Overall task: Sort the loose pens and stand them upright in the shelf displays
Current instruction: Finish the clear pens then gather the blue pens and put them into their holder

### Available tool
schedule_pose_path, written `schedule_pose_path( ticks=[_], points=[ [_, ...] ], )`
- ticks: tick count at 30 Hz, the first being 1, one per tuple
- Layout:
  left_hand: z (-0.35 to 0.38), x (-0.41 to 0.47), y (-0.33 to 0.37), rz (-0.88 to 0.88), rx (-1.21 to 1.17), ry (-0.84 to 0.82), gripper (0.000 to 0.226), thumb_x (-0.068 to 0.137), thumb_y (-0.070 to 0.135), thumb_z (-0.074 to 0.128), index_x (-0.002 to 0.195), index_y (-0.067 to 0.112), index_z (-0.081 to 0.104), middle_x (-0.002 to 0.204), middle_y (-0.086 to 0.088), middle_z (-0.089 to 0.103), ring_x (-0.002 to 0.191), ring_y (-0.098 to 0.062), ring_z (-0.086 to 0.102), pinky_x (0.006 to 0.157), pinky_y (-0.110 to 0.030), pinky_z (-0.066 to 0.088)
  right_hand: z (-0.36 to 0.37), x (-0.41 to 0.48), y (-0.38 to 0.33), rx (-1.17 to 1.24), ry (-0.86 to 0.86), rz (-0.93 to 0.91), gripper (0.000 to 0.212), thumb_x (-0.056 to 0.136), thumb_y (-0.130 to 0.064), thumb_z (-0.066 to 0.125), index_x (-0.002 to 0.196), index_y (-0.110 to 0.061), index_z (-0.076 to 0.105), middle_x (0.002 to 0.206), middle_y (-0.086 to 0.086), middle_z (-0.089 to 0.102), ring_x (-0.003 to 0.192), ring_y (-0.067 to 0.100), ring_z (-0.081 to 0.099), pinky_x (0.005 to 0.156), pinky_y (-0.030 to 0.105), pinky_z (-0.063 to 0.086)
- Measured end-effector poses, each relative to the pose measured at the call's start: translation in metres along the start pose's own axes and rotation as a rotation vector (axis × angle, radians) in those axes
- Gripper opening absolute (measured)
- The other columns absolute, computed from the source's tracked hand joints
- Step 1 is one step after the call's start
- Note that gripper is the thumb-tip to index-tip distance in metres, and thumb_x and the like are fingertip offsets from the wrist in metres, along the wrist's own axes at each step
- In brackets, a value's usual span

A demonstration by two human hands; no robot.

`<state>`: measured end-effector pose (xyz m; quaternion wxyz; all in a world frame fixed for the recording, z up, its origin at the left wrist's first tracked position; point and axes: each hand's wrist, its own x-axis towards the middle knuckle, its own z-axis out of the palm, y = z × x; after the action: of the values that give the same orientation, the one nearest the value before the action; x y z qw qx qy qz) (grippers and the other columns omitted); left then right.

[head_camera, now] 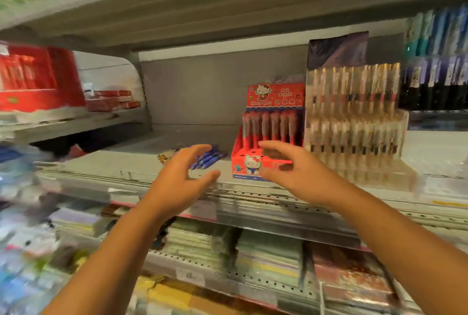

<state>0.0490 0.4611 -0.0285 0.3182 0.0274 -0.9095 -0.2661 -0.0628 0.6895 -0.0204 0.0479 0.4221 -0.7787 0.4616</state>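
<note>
Grey metal shelf (141, 147) carries a clear plastic tiered pen display (354, 122) toward its right end. Just left of that stands a red cardboard cartoon-cat display box (250, 165) with 1 row of pens upright at its back. A person's 2 hands hover at the shelf's front edge, fingers spread wide, holding nothing: right hand (298, 172) before the red box, left hand (177, 175) over the loose blue pens (207, 156) lying flat near that edge. The step likely goes best by gathering matching pens into 1 aligned bundle and lowering them tip-down.
</note>
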Motion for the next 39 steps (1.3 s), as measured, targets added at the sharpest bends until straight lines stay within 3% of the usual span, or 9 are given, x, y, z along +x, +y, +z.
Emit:
schedule_pose_path(
  ticks=[6,10,19,23,25,28,32,36,39],
  points=[
    [-0.053,0.014,-0.069,-0.105,-0.021,-0.018,0.045,0.091,0.036,0.068,0.133,0.028,0.054,0.136,0.003,0.055,0.119,-0.011,0.051,0.094,-0.026,0.037,0.075,0.066,-0.019,-0.023,-0.036,-0.016,0.057,0.086,-0.027,0.072,0.139,-0.028,0.050,0.133,-0.010,0.058,0.119,-0.004,0.052,0.093,0.008,0.039],
    [-0.076,0.037,-0.113,-0.167,-0.042,-0.079,0.042,0.092,0.039,0.065,0.131,0.026,0.055,0.136,0.004,0.055,0.115,-0.011,0.051,0.090,-0.029,0.042,0.118,0.115,-0.026,-0.052,-0.033,0.049,0.053,0.087,-0.026,0.072,0.136,-0.025,0.052,0.129,-0.004,0.059,0.118,0.008,0.055,0.102,0.029,0.045],
    [-0.095,0.107,-0.181,-0.236,-0.001,-0.233,0.043,0.091,0.042,0.064,0.127,0.020,0.058,0.125,-0.002,0.062,0.110,-0.019,0.059,0.096,-0.039,0.050,0.166,0.205,-0.030,-0.198,-0.043,0.159,0.041,0.087,-0.030,0.072,0.125,-0.021,0.060,0.119,0.001,0.063,0.108,0.017,0.062,0.096,0.039,0.051],
    [-0.083,0.144,-0.197,-0.236,0.011,-0.280,0.041,0.088,0.043,0.065,0.120,0.018,0.060,0.114,-0.001,0.061,0.105,-0.023,0.061,0.091,-0.038,0.051,0.170,0.244,-0.032,-0.320,-0.162,0.162,0.035,0.089,-0.030,0.068,0.122,-0.021,0.062,0.110,-0.006,0.063,0.100,0.011,0.062,0.087,0.025,0.049],
    [-0.072,0.162,-0.203,-0.249,0.029,-0.321,0.027,0.088,0.041,0.064,0.099,0.017,0.061,0.097,-0.004,0.060,0.091,-0.028,0.062,0.079,-0.038,0.051,0.172,0.260,-0.034,-0.422,-0.263,0.153,0.027,0.092,-0.029,0.064,0.118,-0.023,0.065,0.097,-0.015,0.061,0.085,-0.001,0.058,0.072,0.013,0.043],
    [-0.055,0.186,-0.211,-0.284,0.117,-0.458,0.029,0.087,0.039,0.064,0.084,0.010,0.063,0.081,-0.008,0.058,0.074,-0.026,0.055,0.064,-0.035,0.050,0.179,0.283,-0.036,-0.597,-0.441,0.134,0.022,0.096,-0.023,0.059,0.116,-0.024,0.068,0.097,-0.017,0.059,0.085,0.003,0.056,0.068,0.013,0.040],
    [-0.041,0.209,-0.217,-0.351,0.275,-0.648,0.049,0.088,0.047,0.064,0.122,0.013,0.056,0.108,-0.006,0.055,0.096,-0.027,0.058,0.073,-0.034,0.052,0.193,0.306,-0.033,-0.748,-0.645,0.180,0.023,0.096,-0.015,0.056,0.113,-0.021,0.071,0.103,-0.007,0.063,0.096,0.016,0.057,0.082,0.028,0.046],
    [-0.029,0.228,-0.220,-0.321,0.293,-0.906,0.036,0.096,0.049,0.054,0.081,0.016,0.058,0.081,-0.002,0.054,0.074,-0.024,0.055,0.065,-0.031,0.047,0.199,0.311,-0.023,-0.745,-0.624,0.219,0.020,0.095,-0.015,0.055,0.104,-0.022,0.071,0.087,-0.012,0.063,0.077,0.006,0.055,0.066,0.020,0.044],
    [-0.024,0.237,-0.226,-0.318,0.265,-0.977,0.037,0.091,0.054,0.059,0.080,0.018,0.057,0.081,-0.002,0.055,0.072,-0.022,0.055,0.071,-0.032,0.049,0.200,0.309,-0.019,-0.731,-0.586,0.262,0.018,0.095,-0.023,0.056,0.106,-0.027,0.069,0.082,-0.018,0.061,0.074,0.002,0.056,0.061,0.017,0.041]
  ],
)
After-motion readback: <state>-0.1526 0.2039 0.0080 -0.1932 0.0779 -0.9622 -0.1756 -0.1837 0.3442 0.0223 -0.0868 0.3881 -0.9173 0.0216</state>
